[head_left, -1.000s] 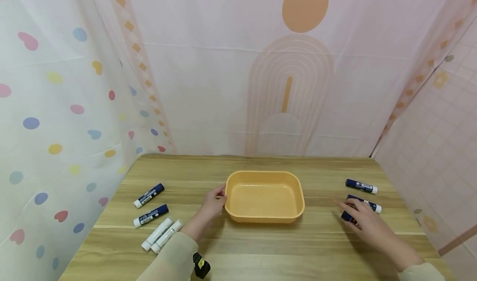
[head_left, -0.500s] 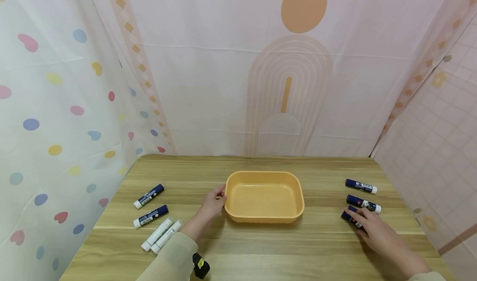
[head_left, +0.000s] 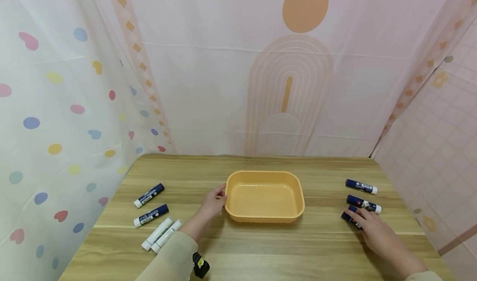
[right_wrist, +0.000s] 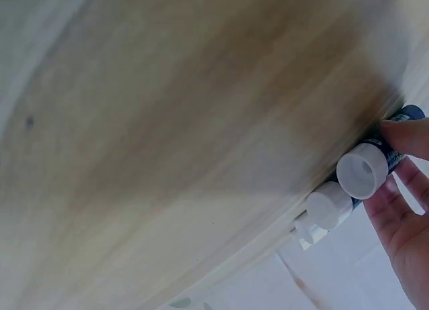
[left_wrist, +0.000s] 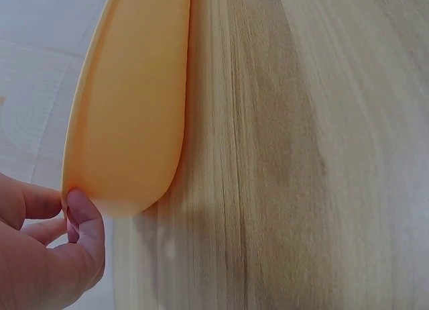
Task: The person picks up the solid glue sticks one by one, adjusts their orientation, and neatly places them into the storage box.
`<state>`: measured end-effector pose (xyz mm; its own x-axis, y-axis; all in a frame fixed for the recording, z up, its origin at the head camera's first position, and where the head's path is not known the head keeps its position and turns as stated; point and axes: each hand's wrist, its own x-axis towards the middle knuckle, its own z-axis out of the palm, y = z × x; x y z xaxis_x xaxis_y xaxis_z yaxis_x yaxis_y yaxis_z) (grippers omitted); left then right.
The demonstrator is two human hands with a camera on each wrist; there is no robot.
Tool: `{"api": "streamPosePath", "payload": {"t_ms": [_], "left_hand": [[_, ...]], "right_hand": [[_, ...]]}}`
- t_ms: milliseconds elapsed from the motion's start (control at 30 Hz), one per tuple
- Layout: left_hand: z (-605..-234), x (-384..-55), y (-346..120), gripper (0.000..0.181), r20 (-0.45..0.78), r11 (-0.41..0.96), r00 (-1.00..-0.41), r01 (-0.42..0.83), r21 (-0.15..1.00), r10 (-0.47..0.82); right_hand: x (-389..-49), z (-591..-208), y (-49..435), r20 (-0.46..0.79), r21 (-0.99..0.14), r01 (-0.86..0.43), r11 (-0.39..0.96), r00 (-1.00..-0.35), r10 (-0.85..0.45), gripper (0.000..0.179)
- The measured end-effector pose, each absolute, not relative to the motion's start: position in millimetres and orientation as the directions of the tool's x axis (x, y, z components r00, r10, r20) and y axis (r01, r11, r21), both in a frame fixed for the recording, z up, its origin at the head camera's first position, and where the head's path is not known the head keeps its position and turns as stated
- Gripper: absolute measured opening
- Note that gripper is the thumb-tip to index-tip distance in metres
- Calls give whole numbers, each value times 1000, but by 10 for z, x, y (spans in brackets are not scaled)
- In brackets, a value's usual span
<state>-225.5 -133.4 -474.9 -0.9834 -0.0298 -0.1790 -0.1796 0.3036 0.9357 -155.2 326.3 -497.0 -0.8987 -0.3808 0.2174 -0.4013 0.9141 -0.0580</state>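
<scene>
A yellow-orange plastic tray (head_left: 265, 200) sits mid-table. My left hand (head_left: 213, 202) pinches its left rim; the left wrist view shows the thumb (left_wrist: 84, 216) against the outer wall. At the right, my right hand (head_left: 376, 233) holds a dark blue glue stick (head_left: 349, 218), thumb on one side and fingers on the other in the right wrist view, where its white end (right_wrist: 362, 172) faces the camera. The hand hides much of it. Dark blue shows on both sides of the index finger. Just beyond lies another glue stick (head_left: 363, 204), with a further glue stick (head_left: 361, 186) behind.
On the left lie two dark blue glue sticks (head_left: 149, 195) and two white glue sticks (head_left: 165, 236) close together. A wooden table (head_left: 283, 250) carries everything. Printed curtains (head_left: 201, 90) hang along its back and sides. A black device (head_left: 201, 265) sits at the left cuff.
My right hand has lowered and drawn slightly back toward me, its fingers closing on the near glue stick. My left hand and the tray have stayed in place.
</scene>
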Motion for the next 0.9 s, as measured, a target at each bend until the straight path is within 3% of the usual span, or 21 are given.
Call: {"api": "streamPosePath", "payload": {"t_ms": [267,900], "left_hand": [[-4745,-2262,-1319,46,-188,296,-982,-188,937,-28],[-4740,-2267,-1336,48,-194,302,-981,-192,934,-26]], "right_hand": [[-1530,-5001,3262,272,-61,-417,907,-881,-387,64],[-1553,-4981,3237,211,-73,-384,920,-908,-362,64]]}}
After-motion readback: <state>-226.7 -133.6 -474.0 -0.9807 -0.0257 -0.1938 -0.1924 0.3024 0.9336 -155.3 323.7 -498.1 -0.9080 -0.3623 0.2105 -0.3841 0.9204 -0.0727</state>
